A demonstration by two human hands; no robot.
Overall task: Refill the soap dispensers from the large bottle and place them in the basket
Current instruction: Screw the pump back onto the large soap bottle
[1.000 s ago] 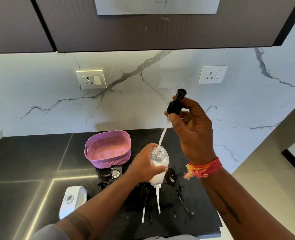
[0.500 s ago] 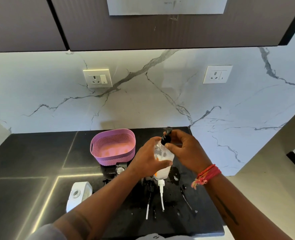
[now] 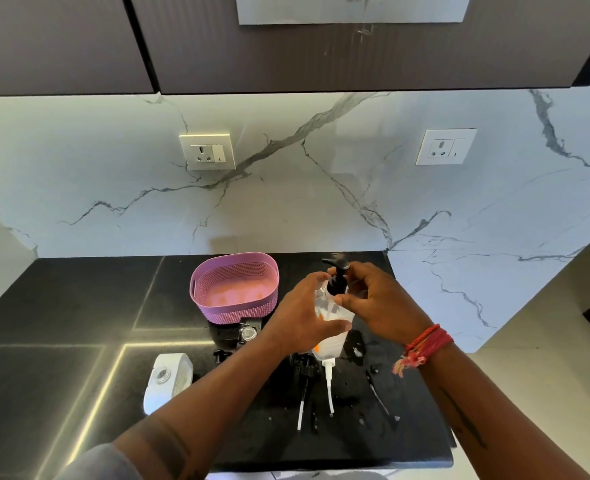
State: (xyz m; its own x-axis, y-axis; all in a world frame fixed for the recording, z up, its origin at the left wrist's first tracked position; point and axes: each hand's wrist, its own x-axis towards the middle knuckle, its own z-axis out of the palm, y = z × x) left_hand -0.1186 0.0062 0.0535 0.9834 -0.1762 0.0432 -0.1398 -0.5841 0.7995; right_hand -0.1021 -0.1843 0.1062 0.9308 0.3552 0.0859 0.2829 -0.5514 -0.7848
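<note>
Soap dispenser (image 3: 331, 317) in left hand (image 3: 307, 317), label unreadable

Both arms reach fwd from near edge, converging at centre. L hand (image 3: 307, 315) wraps round sthg, thumb toward the right. R hand (image 3: 378, 306) sits just right of it, fingers (image 3: 342, 299) curled inward, pinching at top. Red thread band on R wrist; L sleeve at near-left.
</note>
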